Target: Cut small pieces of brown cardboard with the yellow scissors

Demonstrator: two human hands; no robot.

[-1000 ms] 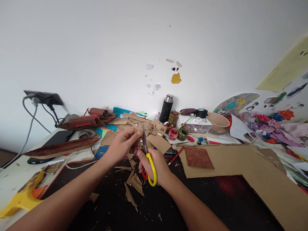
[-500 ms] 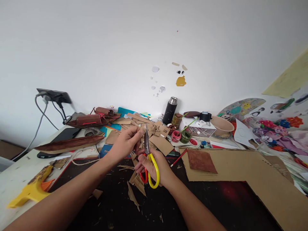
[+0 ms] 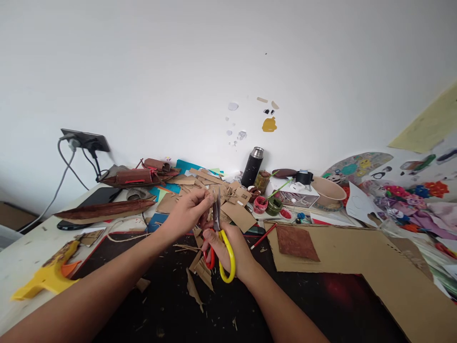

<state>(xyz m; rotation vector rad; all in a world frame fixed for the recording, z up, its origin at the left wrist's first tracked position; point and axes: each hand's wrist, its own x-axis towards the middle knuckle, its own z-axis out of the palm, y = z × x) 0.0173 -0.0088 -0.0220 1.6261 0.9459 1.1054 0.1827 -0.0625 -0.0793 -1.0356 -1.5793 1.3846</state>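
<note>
Scissors [image 3: 227, 257] with one yellow and one red handle loop are held in my right hand [image 3: 235, 247], blades pointing up and away from me. The thumb and fingers are at the handles. Just left of the blades, my left hand [image 3: 191, 209] is closed in a pinch. What lies between its fingertips is too small to make out. Behind both hands spreads a heap of cardboard scraps [image 3: 239, 216], and more cut scraps [image 3: 194, 290] lie below them on the dark mat [image 3: 171, 314].
A yellow glue gun [image 3: 50, 276] lies at left, near a brown-painted boat-shaped piece [image 3: 107, 209]. A black flask [image 3: 253, 166] and paint jars [image 3: 260, 205] stand at the back. On the right, an L-shaped cardboard sheet [image 3: 342, 247] carries a brown-painted square [image 3: 297, 243].
The scissor blades have parted slightly more. Both hands stay in nearly the same place, and the whole view has shifted a little.
</note>
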